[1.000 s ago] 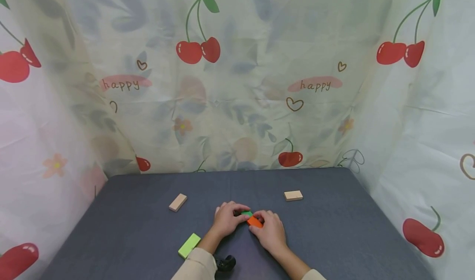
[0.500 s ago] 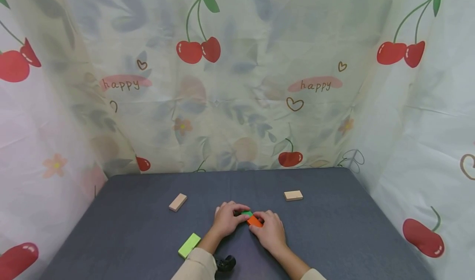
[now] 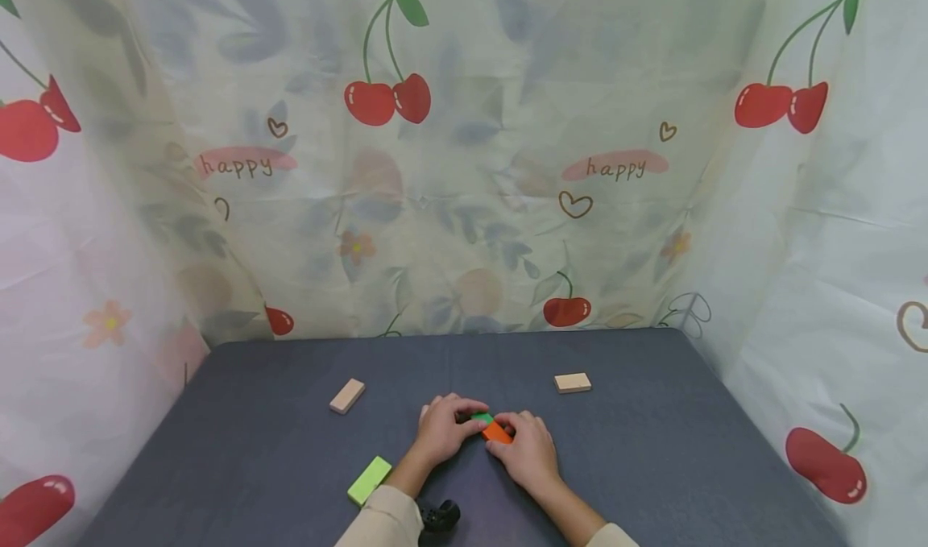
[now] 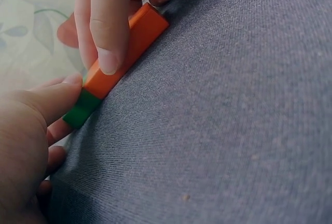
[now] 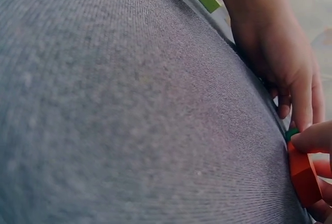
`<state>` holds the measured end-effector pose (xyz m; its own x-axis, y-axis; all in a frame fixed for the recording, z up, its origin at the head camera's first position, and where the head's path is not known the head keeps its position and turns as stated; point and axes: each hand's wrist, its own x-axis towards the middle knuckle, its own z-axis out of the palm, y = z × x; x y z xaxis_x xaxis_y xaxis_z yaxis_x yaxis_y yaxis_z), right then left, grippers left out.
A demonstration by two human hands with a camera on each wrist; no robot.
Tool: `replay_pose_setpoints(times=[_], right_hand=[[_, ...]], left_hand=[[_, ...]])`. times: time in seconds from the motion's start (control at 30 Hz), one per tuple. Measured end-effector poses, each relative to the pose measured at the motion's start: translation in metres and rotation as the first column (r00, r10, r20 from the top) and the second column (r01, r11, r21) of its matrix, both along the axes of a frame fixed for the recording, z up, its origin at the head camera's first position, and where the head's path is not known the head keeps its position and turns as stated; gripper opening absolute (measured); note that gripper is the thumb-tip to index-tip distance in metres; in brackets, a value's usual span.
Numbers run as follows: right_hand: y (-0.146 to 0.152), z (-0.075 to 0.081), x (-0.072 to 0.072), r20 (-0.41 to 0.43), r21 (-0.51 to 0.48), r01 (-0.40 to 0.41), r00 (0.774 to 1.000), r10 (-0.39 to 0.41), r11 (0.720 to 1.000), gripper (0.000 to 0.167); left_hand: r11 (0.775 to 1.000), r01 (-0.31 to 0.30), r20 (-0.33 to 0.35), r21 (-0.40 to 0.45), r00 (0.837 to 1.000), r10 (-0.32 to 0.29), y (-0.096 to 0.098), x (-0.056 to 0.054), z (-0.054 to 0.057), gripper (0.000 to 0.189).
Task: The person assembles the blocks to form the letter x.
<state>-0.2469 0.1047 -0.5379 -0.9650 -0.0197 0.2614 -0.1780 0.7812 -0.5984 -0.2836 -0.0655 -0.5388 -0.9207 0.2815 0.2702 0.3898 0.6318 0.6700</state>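
Observation:
Near the middle of the dark cloth-covered table, my left hand (image 3: 441, 430) pinches a green block (image 4: 82, 109) between thumb and fingers. Just to its right, my right hand (image 3: 531, 454) grips an orange block (image 4: 137, 42), thumb on the near side and fingers on the far side. The two blocks lie on the cloth end to end, and their ends appear to touch. In the left wrist view, the thumb of my left hand covers part of the green block. In the right wrist view, only a sliver of green shows beyond the orange block.
A lime-green block (image 3: 370, 481) lies beside my left forearm. Farther back are two plain wooden blocks, one at left (image 3: 348, 395) and one at right (image 3: 573, 383). A black device (image 3: 441, 516) shows at my left wrist. Printed curtains (image 3: 464, 209) surround the table (image 3: 652, 450).

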Motion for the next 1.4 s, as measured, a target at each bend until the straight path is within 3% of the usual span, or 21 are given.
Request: replay_pose_setpoints(times=[0.33,0.67,0.83,1.03,1.23,1.4], right_hand=[[0.006,0.002,-0.004,0.031,-0.073,-0.048,0.998,0.05,0.996,0.045],[0.015,0.007,-0.005,-0.014,-0.18,-0.081,0.997,0.08,0.98,0.032],[0.023,0.01,-0.008,-0.071,-0.167,-0.063,0.996,0.051,0.984,0.026],[0.034,0.015,-0.013,-0.098,-0.158,-0.057,0.994,0.042,0.986,0.023],[0.045,0.017,-0.015,-0.086,-0.13,-0.043,0.996,0.032,0.991,0.023],[0.052,0.016,-0.017,-0.118,-0.096,-0.038,0.993,0.027,0.995,0.022]], left_hand=[[0.999,0.001,0.017,0.045,1.0,-0.002,-0.001,0.0,-0.001,0.024],[0.996,0.015,-0.049,0.092,0.999,-0.011,-0.003,0.008,-0.001,0.02],[0.997,0.052,-0.079,-0.053,0.995,-0.056,-0.004,0.013,0.007,0.02],[0.952,0.123,-0.071,-0.282,0.986,-0.148,-0.007,0.02,0.014,0.033],[0.913,0.173,-0.042,-0.368,0.978,-0.202,-0.009,0.026,0.018,0.041],[0.896,0.2,-0.029,-0.396,0.973,-0.229,-0.009,0.029,0.018,0.043]])
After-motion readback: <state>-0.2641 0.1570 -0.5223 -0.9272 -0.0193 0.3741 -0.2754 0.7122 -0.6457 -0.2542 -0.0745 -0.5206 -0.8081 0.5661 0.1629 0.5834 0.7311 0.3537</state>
